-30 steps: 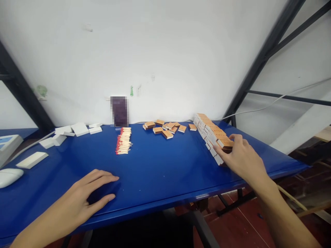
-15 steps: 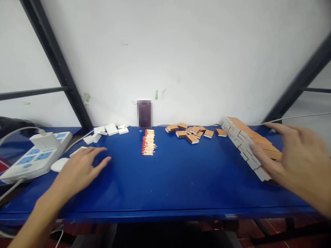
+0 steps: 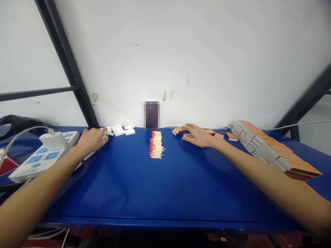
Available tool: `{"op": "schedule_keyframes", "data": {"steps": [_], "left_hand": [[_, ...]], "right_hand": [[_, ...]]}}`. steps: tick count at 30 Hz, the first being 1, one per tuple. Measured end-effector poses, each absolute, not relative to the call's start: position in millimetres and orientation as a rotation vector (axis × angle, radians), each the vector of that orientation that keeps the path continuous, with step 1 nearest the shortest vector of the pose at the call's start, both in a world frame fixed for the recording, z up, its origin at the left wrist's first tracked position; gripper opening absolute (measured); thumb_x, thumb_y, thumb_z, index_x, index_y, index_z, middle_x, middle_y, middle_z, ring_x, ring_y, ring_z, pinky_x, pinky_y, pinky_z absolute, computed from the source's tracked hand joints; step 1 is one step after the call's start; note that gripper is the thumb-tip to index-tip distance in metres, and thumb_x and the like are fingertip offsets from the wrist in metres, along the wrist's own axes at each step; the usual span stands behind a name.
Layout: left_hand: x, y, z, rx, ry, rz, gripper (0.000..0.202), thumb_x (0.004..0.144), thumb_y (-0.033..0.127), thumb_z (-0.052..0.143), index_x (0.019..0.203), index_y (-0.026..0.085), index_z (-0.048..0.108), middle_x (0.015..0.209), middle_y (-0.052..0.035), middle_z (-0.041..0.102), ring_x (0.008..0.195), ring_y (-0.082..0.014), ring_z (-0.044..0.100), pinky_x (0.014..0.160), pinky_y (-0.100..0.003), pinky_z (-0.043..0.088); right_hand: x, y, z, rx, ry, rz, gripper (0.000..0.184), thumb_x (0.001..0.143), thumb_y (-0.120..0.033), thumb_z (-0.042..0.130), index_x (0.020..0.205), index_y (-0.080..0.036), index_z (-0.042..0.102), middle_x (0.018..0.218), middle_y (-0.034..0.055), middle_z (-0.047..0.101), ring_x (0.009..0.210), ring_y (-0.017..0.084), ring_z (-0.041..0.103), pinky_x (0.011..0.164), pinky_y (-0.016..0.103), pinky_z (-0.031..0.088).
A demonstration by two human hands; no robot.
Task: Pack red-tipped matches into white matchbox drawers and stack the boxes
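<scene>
My left hand reaches to the far left of the blue table, its fingers curled down over one of the white inner trays scattered by the wall. My right hand lies flat with fingers stretched over the loose orange matchbox sleeves at the back centre-right. Between the two hands, a tidy row of red-tipped matches lies untouched. At the right edge a long stacked bank of orange and white matchboxes runs beside my right forearm.
A white power strip with a plugged-in adapter and cables sits at the left edge. A small dark blurred object leans on the white wall. Black metal frame bars rise at the left and right.
My head has turned left. My left hand has gone forward from the near table to the white trays. My right hand has left the stacked matchboxes and moved left onto the loose orange sleeves.
</scene>
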State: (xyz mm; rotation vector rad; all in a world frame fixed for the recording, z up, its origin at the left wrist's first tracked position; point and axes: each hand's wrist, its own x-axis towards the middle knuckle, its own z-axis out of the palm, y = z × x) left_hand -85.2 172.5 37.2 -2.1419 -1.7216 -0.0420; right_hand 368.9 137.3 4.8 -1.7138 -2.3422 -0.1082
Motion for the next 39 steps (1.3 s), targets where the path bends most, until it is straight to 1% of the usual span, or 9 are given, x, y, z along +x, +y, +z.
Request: {"op": "schedule_keyframes", "data": {"steps": [4,12,19,23,26,31,33,35,39], "left_hand": [[-84,168,36,-2.146,-1.668,-0.151,0.047,0.091,0.029,0.041,0.127,0.008,0.062,0.107,-0.0233,0.071,0.104,-0.0410,0.065,0.084,-0.048,0.046],[-71,135,36,-2.149,-1.524,-0.351,0.041,0.094,0.029,0.040,0.124,0.015,0.065,0.105,-0.0148,0.071,0.098,-0.0332,0.065,0.080,-0.043,0.049],[-74,128,27,-2.140,-1.355,-0.457,0.033,0.094,0.029,0.045,0.105,0.017,0.074,0.123,-0.0183,0.060,0.116,-0.0392,0.053,0.095,-0.056,0.038],[-48,113,40,-2.496,-1.266,-0.600,0.032,0.095,0.032,0.046,0.103,0.017,0.073,0.107,-0.0114,0.071,0.103,-0.0289,0.062,0.092,-0.045,0.044],[-14,89,45,-2.890,-1.185,-0.541,0.035,0.099,0.034,0.040,0.109,0.020,0.070,0.104,-0.0071,0.072,0.097,-0.0229,0.064,0.087,-0.037,0.047],[23,40,35,-3.056,-1.096,-0.341,0.037,0.103,0.028,0.033,0.114,0.020,0.068,0.097,-0.0062,0.072,0.091,-0.0232,0.065,0.083,-0.037,0.046],[27,24,29,-2.974,-1.165,-0.312,0.037,0.099,0.022,0.036,0.129,0.021,0.058,0.095,-0.0066,0.072,0.084,-0.0252,0.066,0.075,-0.037,0.046],[30,11,24,-2.903,-1.204,-0.241,0.035,0.097,0.019,0.035,0.125,0.021,0.057,0.078,-0.0045,0.070,0.070,-0.0264,0.064,0.068,-0.038,0.044],[32,0,16,-2.876,-1.261,-0.179,0.031,0.098,0.020,0.031,0.107,0.021,0.061,0.068,-0.0027,0.067,0.059,-0.0255,0.061,0.069,-0.042,0.044]], "right_hand": [[360,160,2,-1.667,-2.381,-0.086,0.061,0.094,-0.051,0.044,0.147,-0.020,0.041,0.148,0.0156,0.045,0.132,0.032,0.048,0.108,0.046,0.039],[355,170,-5,-1.626,-2.373,-0.251,0.039,0.093,-0.029,0.047,0.129,-0.019,0.058,0.121,0.0156,0.063,0.111,0.031,0.059,0.095,0.047,0.045],[346,100,-1,-1.416,-2.484,-0.289,0.046,0.092,-0.046,0.056,0.132,-0.023,0.055,0.123,0.0136,0.063,0.112,0.032,0.058,0.093,0.049,0.045],[336,59,11,-1.441,-2.496,-0.186,0.053,0.090,-0.054,0.056,0.136,-0.025,0.053,0.131,0.0141,0.058,0.119,0.034,0.055,0.095,0.051,0.045],[313,43,17,-1.283,-2.459,-0.074,0.046,0.093,-0.049,0.054,0.133,-0.026,0.055,0.131,0.0123,0.057,0.120,0.031,0.054,0.097,0.047,0.046],[269,52,5,-1.259,-2.451,0.105,0.023,0.092,-0.030,0.057,0.111,-0.020,0.064,0.095,0.0069,0.064,0.079,0.018,0.060,0.068,0.029,0.046],[259,62,-3,-1.273,-2.436,0.098,0.015,0.090,-0.026,0.059,0.099,-0.017,0.065,0.088,0.0057,0.063,0.075,0.017,0.057,0.066,0.028,0.042],[253,71,-9,-1.233,-2.421,0.126,0.013,0.088,-0.026,0.061,0.095,-0.016,0.064,0.084,0.0046,0.063,0.073,0.015,0.056,0.067,0.028,0.041],[246,81,-13,-1.189,-2.386,0.187,0.008,0.087,-0.024,0.060,0.087,-0.016,0.063,0.082,0.0036,0.063,0.071,0.014,0.053,0.066,0.026,0.039]]}}
